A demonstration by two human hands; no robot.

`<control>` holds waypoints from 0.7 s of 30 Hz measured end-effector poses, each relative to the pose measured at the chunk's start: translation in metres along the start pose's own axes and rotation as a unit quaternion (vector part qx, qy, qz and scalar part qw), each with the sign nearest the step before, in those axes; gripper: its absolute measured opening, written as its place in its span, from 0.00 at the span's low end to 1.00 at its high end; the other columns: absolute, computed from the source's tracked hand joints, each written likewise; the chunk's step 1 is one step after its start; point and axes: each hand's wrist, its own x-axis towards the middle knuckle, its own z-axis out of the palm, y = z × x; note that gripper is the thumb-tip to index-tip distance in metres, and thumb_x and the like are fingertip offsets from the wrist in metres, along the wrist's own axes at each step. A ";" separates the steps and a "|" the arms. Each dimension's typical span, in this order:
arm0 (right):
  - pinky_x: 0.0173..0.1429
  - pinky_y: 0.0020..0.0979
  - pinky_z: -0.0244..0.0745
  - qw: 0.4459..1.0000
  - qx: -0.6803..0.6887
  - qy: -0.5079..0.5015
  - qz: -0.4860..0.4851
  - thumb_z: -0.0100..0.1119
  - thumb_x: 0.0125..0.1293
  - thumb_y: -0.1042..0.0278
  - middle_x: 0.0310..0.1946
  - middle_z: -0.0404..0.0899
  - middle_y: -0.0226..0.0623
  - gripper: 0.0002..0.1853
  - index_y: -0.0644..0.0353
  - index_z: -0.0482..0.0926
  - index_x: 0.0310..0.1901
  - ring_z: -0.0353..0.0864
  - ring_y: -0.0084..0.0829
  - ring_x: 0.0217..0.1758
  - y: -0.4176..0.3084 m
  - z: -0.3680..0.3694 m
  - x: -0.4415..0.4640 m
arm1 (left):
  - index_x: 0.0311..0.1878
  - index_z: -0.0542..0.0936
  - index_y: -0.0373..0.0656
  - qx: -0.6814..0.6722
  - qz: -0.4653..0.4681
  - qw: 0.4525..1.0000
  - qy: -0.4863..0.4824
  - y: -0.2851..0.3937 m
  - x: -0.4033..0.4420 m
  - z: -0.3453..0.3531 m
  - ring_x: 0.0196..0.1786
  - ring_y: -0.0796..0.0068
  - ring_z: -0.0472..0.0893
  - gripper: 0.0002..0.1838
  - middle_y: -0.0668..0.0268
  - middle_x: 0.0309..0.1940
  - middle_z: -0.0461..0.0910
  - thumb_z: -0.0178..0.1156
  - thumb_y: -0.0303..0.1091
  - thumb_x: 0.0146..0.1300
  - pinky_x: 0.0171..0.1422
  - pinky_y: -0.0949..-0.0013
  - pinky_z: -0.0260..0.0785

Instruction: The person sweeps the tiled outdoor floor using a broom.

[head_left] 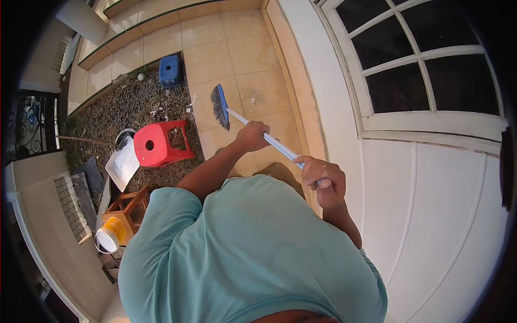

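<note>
A broom point(278, 144) with a pale, blue-striped handle slants across the view in front of my body. Its blue head with dark grey bristles sits over the tiled floor point(215, 64), near the edge of the gravel. My left hand point(252, 136) is wrapped round the handle at its lower part, closer to the bristles. Higher up, near the handle's top end, my right hand point(323, 181) grips it with curled fingers. Whether the bristles touch the tiles I cannot tell.
Left of the tiles lies a gravel patch point(99, 121) with a red stool point(156, 144), a blue stool point(170, 71), a wooden stool point(128, 210) and a white-and-yellow bucket point(111, 234). A white wall point(388, 177) with a window point(420, 59) rises on the right. Steps point(145, 27) are at the far end.
</note>
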 end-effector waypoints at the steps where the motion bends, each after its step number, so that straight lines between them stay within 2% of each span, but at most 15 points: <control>1: 0.59 0.52 0.74 1.000 0.006 -0.014 0.000 0.61 0.71 0.63 0.20 0.74 0.34 0.16 0.61 0.75 0.27 0.72 0.30 0.25 -0.002 -0.009 0.010 | 0.29 0.83 0.44 -0.001 -0.010 1.000 0.011 0.006 0.008 -0.006 0.46 0.51 0.81 0.24 0.58 0.35 0.82 0.72 0.59 0.52 0.50 0.49 0.76; 3: 0.59 0.53 0.74 0.997 0.036 0.055 -0.034 0.63 0.71 0.52 0.20 0.72 0.32 0.20 0.59 0.74 0.28 0.72 0.30 0.26 -0.007 -0.026 0.030 | 0.29 0.84 0.44 -0.009 -0.013 0.999 0.031 0.022 0.023 -0.023 0.45 0.50 0.81 0.23 0.56 0.34 0.83 0.72 0.57 0.52 0.50 0.50 0.76; 4: 0.52 0.48 0.74 0.994 0.036 0.072 -0.076 0.64 0.69 0.44 0.20 0.69 0.30 0.24 0.58 0.73 0.28 0.70 0.28 0.26 -0.005 -0.032 0.041 | 0.29 0.85 0.43 -0.011 -0.028 0.999 0.021 0.024 0.034 -0.029 0.44 0.50 0.82 0.22 0.55 0.34 0.84 0.71 0.55 0.53 0.49 0.51 0.76; 5: 0.52 0.48 0.74 0.993 0.043 0.067 -0.084 0.64 0.69 0.44 0.20 0.69 0.30 0.24 0.58 0.73 0.28 0.70 0.28 0.26 -0.002 -0.045 0.052 | 0.29 0.85 0.43 -0.004 -0.030 0.999 0.029 0.021 0.046 -0.031 0.44 0.50 0.82 0.22 0.55 0.34 0.84 0.71 0.55 0.53 0.49 0.51 0.76; 7: 0.44 0.43 0.70 0.997 0.067 -0.015 -0.047 0.64 0.68 0.42 0.20 0.71 0.29 0.26 0.58 0.73 0.28 0.69 0.28 0.26 0.002 -0.078 0.070 | 0.21 0.78 0.40 0.007 0.008 0.998 0.068 0.018 0.064 -0.024 0.33 0.46 0.79 0.26 0.52 0.23 0.79 0.69 0.55 0.58 0.38 0.52 0.71; 8: 0.39 0.38 0.65 0.993 0.095 -0.053 -0.050 0.65 0.69 0.46 0.19 0.72 0.29 0.24 0.58 0.72 0.27 0.67 0.29 0.25 0.010 -0.093 0.082 | 0.21 0.78 0.40 0.012 0.003 0.997 0.078 0.022 0.071 -0.028 0.33 0.46 0.79 0.26 0.52 0.23 0.79 0.69 0.55 0.58 0.38 0.52 0.71; 11: 0.39 0.36 0.65 0.986 0.093 -0.128 -0.060 0.65 0.70 0.51 0.19 0.73 0.29 0.22 0.58 0.72 0.25 0.66 0.30 0.24 0.010 -0.125 0.121 | 0.21 0.78 0.41 0.017 -0.039 0.998 0.048 0.030 0.097 -0.056 0.31 0.46 0.79 0.24 0.52 0.21 0.78 0.66 0.52 0.61 0.37 0.51 0.71; 12: 0.39 0.35 0.65 0.983 0.099 -0.148 -0.054 0.65 0.70 0.55 0.19 0.73 0.30 0.21 0.58 0.73 0.24 0.66 0.31 0.24 0.011 -0.137 0.133 | 0.20 0.78 0.41 0.023 -0.056 0.996 0.063 0.033 0.104 -0.061 0.30 0.45 0.79 0.24 0.52 0.20 0.78 0.66 0.51 0.61 0.37 0.51 0.70; 15: 0.39 0.36 0.65 0.973 0.128 -0.188 -0.045 0.65 0.69 0.55 0.19 0.73 0.30 0.20 0.59 0.74 0.24 0.67 0.31 0.24 0.022 -0.166 0.166 | 0.20 0.77 0.41 0.034 -0.086 0.990 0.109 0.040 0.122 -0.079 0.29 0.45 0.78 0.24 0.51 0.19 0.77 0.67 0.51 0.61 0.36 0.51 0.69; 17: 0.40 0.36 0.66 0.965 0.137 -0.220 -0.042 0.66 0.69 0.56 0.19 0.73 0.30 0.20 0.59 0.74 0.24 0.67 0.31 0.24 0.023 -0.172 0.195 | 0.28 0.83 0.46 0.048 -0.152 0.985 0.073 0.044 0.128 -0.101 0.38 0.47 0.82 0.20 0.53 0.28 0.83 0.64 0.55 0.61 0.43 0.51 0.75; 19: 0.41 0.36 0.67 0.955 0.150 -0.252 -0.045 0.66 0.68 0.57 0.19 0.73 0.30 0.19 0.58 0.74 0.24 0.67 0.31 0.24 0.031 -0.173 0.224 | 0.29 0.84 0.47 0.026 -0.182 0.978 0.103 0.034 0.132 -0.115 0.38 0.48 0.83 0.18 0.55 0.28 0.84 0.66 0.53 0.58 0.43 0.52 0.75; 21: 0.44 0.36 0.69 0.947 0.136 -0.292 -0.016 0.67 0.67 0.60 0.19 0.74 0.29 0.17 0.58 0.75 0.24 0.67 0.30 0.24 0.045 -0.169 0.251 | 0.30 0.84 0.48 0.026 -0.212 0.974 0.079 0.017 0.135 -0.133 0.39 0.49 0.83 0.16 0.56 0.29 0.84 0.67 0.51 0.55 0.44 0.52 0.75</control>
